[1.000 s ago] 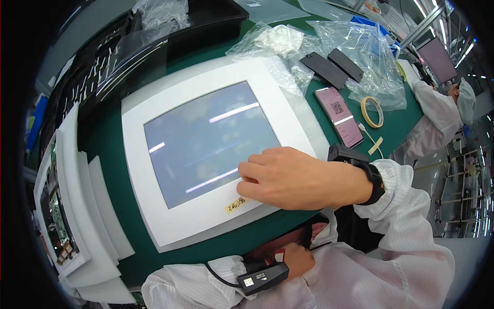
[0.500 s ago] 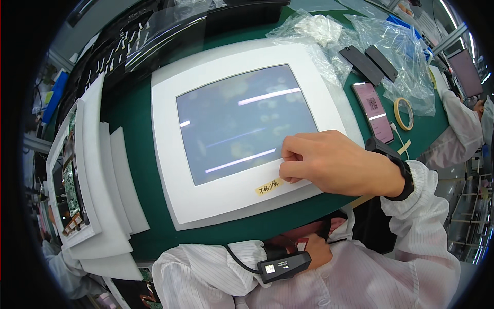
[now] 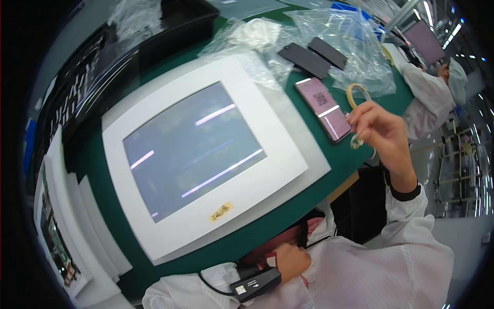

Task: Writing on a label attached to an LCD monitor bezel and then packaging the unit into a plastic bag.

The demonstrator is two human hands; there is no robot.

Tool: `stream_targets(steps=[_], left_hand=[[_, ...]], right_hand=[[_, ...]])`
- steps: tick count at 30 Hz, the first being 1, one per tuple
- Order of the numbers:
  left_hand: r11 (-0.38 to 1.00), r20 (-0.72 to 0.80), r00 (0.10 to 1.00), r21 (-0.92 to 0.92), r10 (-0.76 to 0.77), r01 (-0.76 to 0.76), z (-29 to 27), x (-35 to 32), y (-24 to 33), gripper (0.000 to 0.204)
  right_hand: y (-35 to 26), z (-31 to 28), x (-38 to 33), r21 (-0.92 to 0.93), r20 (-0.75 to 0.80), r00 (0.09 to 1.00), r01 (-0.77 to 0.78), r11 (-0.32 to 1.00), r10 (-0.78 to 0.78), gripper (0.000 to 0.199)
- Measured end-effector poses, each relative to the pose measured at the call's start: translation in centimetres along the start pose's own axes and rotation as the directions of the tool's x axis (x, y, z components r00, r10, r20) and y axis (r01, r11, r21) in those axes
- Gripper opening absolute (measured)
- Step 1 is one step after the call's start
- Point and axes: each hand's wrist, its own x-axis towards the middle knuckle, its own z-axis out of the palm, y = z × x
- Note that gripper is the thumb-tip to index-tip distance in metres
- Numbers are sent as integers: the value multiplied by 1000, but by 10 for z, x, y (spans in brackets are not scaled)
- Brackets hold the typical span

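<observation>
My right hand [image 3: 383, 131] is raised over the table's right edge beside the phone, its fingers bent together. At their tips is a small pale piece [image 3: 356, 141], perhaps tape or cable; what exactly they hold I cannot make out. The phone [image 3: 324, 109] lies face up with a lit pink screen, and a yellow tape roll [image 3: 356, 95] is just beyond my hand. My left hand [image 3: 292, 261] rests against my body below the table edge, its fingers hidden. A white-framed display panel [image 3: 278, 170] lies on foam, with a yellow handwritten label [image 3: 221, 211] on its frame.
White foam sheets and a framed circuit board [image 3: 54, 237] stand at the left. Black trays [image 3: 190, 23] with small parts are at the back left. Clear plastic bags [image 3: 360, 67] and two black blocks [image 3: 304, 59] lie at the back. A co-worker [image 3: 429, 90] sits at far right.
My right hand has left the panel's lower frame and moved right, to beside the phone. The whole view has shifted and tilted. My left hand stays against my body.
</observation>
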Motion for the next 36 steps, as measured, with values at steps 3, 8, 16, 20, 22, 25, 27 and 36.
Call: stream_targets(steps=[3,8,16,20,22,25,27,36], left_hand=[[999,82,995,-13,51,-50,-12,4,1,7],[999,89,995,-5,36,-36,-8,9,-1,8],[1000,115,993,-15,1,0,-6,6,1,8],[1000,121,993,-25,-7,10,-5,7,-1,9],[1000,131,991,-18,-9,11,-4,7,-1,8],[1000,129,992,-10,-4,6,-5,7,-1,8],[1000,120,993,-3,0,0,-6,6,-2,8],[998,63,997,57,-32,29,5,9,-1,9]], right_hand=[[16,-64,-18,-56,-423,874,-290,955,241,15],[57,-102,-49,-135,-507,786,-478,868,354,20],[99,-102,-57,-218,-552,771,-500,838,316,19],[106,-104,-59,-274,-567,768,-517,811,298,20],[108,-104,-58,-279,-571,773,-499,820,276,20],[107,-104,-60,-303,-577,780,-479,824,242,19],[108,-103,-61,-318,-580,783,-473,821,226,19],[114,-122,-80,-271,-573,795,-411,870,198,22]])
